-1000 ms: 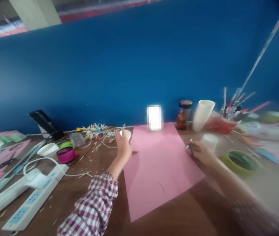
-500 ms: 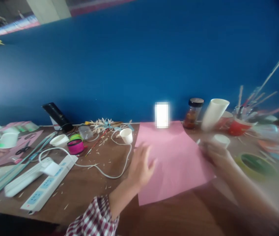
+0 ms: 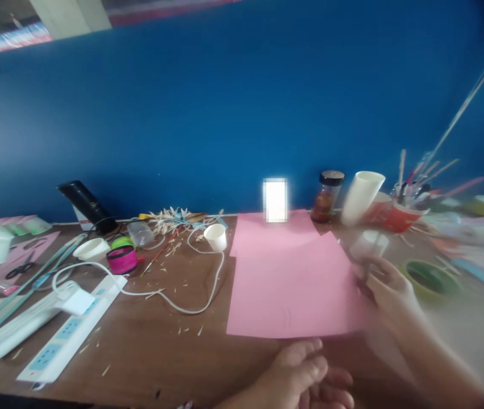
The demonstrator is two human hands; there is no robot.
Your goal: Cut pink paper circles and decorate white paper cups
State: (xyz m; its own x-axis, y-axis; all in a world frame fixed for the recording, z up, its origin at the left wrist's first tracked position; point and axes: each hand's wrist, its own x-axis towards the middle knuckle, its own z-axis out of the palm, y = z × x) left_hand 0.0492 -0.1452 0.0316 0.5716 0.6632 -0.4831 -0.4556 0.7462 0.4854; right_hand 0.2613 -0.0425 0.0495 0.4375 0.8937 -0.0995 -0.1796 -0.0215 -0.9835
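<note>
Two overlapping pink sheets of paper lie on the table; the front sheet point(image 3: 284, 289) covers part of the rear sheet point(image 3: 271, 230). Just below the front sheet's near edge is my left hand point(image 3: 299, 375), empty, its fingers apart and partly curled. My right hand point(image 3: 389, 287) is at the right side of the sheets, blurred, with thumb and fingers curled together. Something thin and dark seems to be in its fingers, too smeared to name. Close behind it stands a white cup point(image 3: 370, 244). A roll of green tape point(image 3: 432, 278) lies to its right.
Along the blue partition point(image 3: 208, 113) stand a lidded jar point(image 3: 328, 196), a tall white cup point(image 3: 361, 196) and a red cup point(image 3: 404, 216) of brushes. Leftward are a small paper cup point(image 3: 215, 237), a white cable point(image 3: 182, 309), a power strip point(image 3: 71, 329) and scissors point(image 3: 20, 267).
My left hand has moved off the paper, toward me and to the right. The front sheet now shows apart from the rear one, nearer and turned. My right hand stays at the right side.
</note>
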